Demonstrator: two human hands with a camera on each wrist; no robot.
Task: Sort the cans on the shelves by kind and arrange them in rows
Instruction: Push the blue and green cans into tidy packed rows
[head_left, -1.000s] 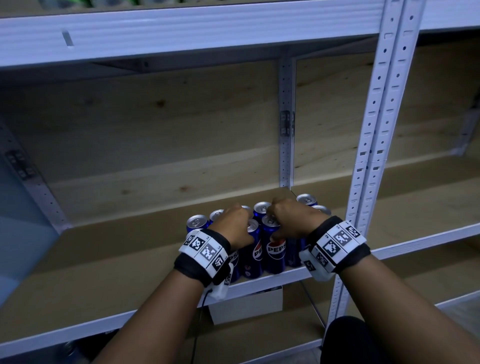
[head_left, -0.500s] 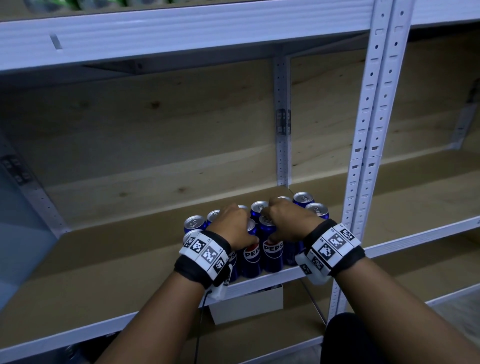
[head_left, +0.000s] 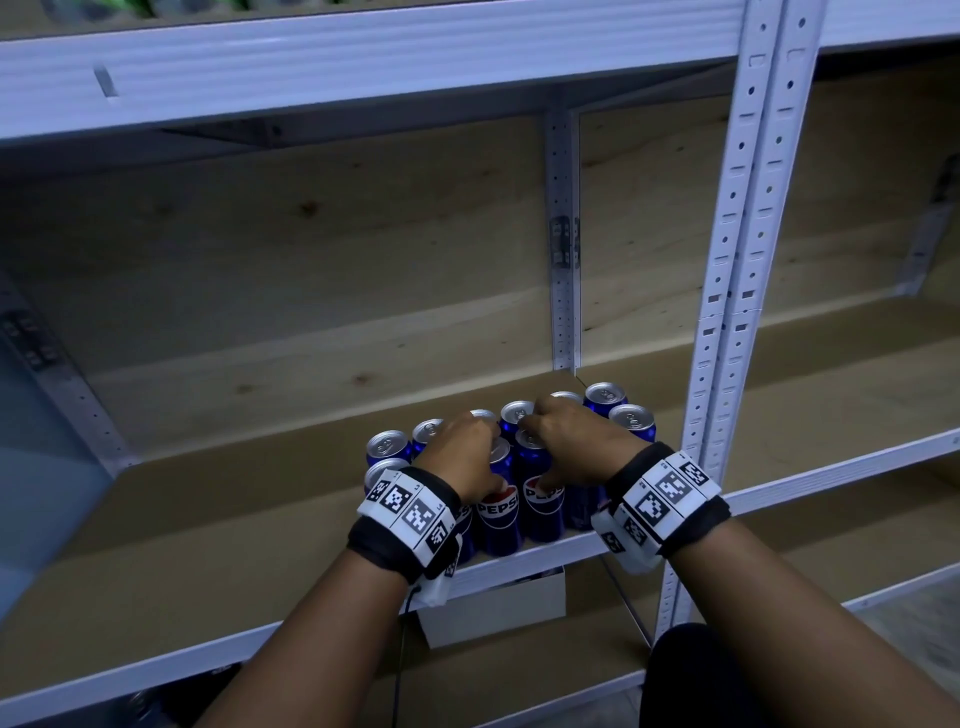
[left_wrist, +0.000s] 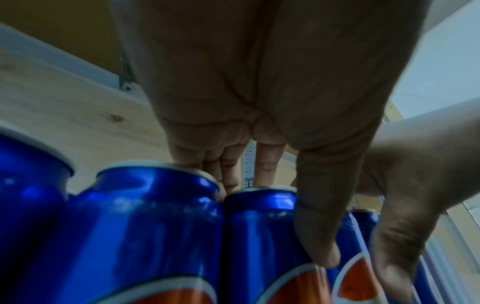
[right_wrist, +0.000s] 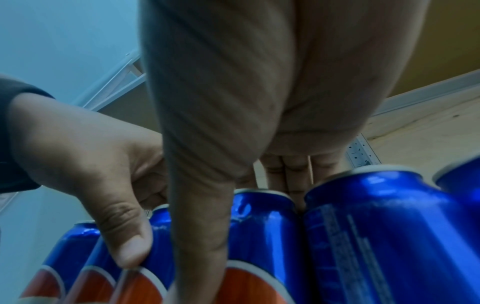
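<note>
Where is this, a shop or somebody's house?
Probably a shop stockroom: white metal shelving with wooden boards, and a cluster of blue Pepsi cans that both hands are lining up at the shelf edge.

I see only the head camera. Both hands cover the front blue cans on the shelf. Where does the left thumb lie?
Observer: The left wrist camera shows the left hand with its thumb down the front of a blue can, the tip at the logo's edge.
Operator: And its fingers?
Observer: The fingers reach down behind that can's top rim.
Operator: And the right hand?
Observer: The right hand has the same grip on a second can: thumb down the front, fingers behind the rim.
</note>
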